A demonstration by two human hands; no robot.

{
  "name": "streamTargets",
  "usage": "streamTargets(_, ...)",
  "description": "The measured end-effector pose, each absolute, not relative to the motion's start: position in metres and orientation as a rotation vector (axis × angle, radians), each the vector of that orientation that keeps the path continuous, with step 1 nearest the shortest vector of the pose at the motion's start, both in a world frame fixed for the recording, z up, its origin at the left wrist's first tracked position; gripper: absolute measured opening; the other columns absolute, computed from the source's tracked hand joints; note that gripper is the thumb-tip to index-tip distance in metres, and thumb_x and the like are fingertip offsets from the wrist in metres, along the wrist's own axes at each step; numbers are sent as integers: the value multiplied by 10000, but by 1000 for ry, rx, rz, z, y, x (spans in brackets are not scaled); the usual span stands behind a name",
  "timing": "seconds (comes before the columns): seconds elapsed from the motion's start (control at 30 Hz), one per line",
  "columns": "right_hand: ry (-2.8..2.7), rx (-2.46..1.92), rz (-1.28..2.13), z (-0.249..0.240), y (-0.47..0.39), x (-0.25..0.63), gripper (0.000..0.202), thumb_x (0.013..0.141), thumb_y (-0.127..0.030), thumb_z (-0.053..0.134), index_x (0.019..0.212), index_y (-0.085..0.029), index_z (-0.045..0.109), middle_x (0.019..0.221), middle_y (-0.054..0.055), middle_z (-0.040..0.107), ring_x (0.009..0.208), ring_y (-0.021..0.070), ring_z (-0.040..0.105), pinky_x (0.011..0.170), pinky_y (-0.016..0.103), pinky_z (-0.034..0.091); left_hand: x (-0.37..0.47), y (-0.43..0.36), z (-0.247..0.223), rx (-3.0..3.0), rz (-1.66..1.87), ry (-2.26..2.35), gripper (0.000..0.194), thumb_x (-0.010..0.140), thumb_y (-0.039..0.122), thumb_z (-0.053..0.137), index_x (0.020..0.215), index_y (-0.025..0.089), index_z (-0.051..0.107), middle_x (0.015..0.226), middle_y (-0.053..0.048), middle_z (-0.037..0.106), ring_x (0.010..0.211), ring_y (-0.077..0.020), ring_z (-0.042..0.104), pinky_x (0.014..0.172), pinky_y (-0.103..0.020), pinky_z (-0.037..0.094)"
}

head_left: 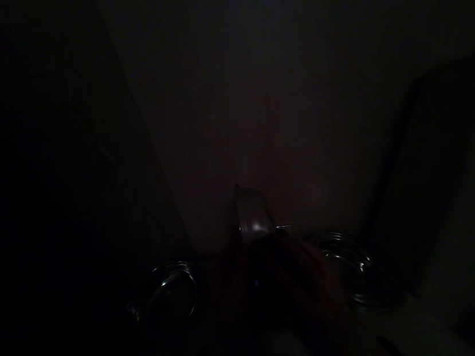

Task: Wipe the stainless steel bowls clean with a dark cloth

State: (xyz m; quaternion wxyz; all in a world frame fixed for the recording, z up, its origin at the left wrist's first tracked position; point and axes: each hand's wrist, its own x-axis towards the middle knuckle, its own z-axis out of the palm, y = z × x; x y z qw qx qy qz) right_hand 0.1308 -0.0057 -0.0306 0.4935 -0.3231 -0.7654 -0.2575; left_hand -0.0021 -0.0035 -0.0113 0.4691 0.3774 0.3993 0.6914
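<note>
The picture is very dark. Low in the middle, a curved, greyish shiny piece point(253, 215) catches some light, with a thin bright line at its right side. It joins or lies against a dark object point(261, 285) whose kind I cannot make out. My right hand point(312, 275) is closed at the right side of this dark object, fingers bent toward it. Only faintly visible, my left hand point(235, 279) is at its left side and seems closed on it too. Shadow hides most of the fingers of both hands.
A shiny round dish-like thing with bright rims point(171, 290) is left of my hands. A similar ringed one point(357, 270) is on the right. Behind lies a dim flat surface point(255, 112). A dark band-edged shape point(436, 176) stands at the right.
</note>
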Motion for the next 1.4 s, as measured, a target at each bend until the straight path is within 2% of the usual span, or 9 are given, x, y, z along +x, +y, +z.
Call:
streamTargets(0.17,-1867,-874,-533,-19,-1,141,510,917,-152,507,1424,-159,450,1367,166,517,1177,298,524,888,449,528,8,-13,9,878,1558,987,337,685,482,777,896,219,764,953,-51,768,941,-237,718,765,-270,583)
streamTargets(0.37,-1803,-847,-473,-25,2,142,634,912,-193,532,1504,-283,324,1357,129,545,1173,301,558,884,476,555,13,-16,8,775,1621,965,350,735,444,743,991,207,746,1051,-61,750,1031,-253,691,866,-311,565)
streamTargets(0.6,-1787,-814,-429,-49,-2,128,501,920,-229,540,1396,-369,470,1307,70,606,1089,267,623,791,427,602,0,-6,-3,730,1775,1059,364,786,470,699,1042,212,703,1091,-58,730,1122,-253,644,932,-345,532)
streamTargets(0.77,-1778,-842,-404,-43,1,131,560,927,-193,523,1442,-380,409,1253,68,641,1057,263,648,797,426,601,0,-7,-3,746,1686,1041,360,803,474,684,1063,225,702,1063,-66,737,1009,-249,689,831,-341,562)
streamTargets(0.9,-1809,-892,-427,-24,-1,142,613,933,-196,507,1503,-323,321,1303,114,593,1097,286,628,808,440,594,0,-12,4,854,1564,1063,342,768,476,717,1001,227,749,1013,-75,752,1002,-265,694,859,-343,554)
streamTargets(1.1,-1783,-956,-452,-14,0,150,532,949,-170,478,1470,-236,392,1349,161,517,1164,284,576,874,437,569,5,-12,3,873,1596,1015,329,726,455,757,973,238,760,1031,-62,751,1087,-277,664,913,-344,542)
streamTargets(1.17,-1781,-918,-462,-21,2,146,543,946,-169,488,1473,-258,387,1329,154,542,1145,287,591,844,438,579,6,-10,-1,858,1623,1032,316,746,463,737,959,230,756,1012,-63,753,1055,-268,677,893,-338,552)
streamTargets(1.3,-1745,-884,-306,-33,2,135,554,946,-169,504,1464,-327,384,1166,95,665,978,231,678,707,347,616,2,-5,-7,846,1672,1004,354,803,477,679,1048,226,720,1051,-65,743,1047,-259,681,872,-346,562)
streamTargets(1.4,-1739,-858,-257,-37,0,130,538,942,-210,525,1450,-339,402,1119,81,692,943,233,692,706,357,622,-4,-3,-7,788,1693,1076,363,792,494,684,1041,231,714,1045,-65,744,1046,-274,681,858,-359,567)
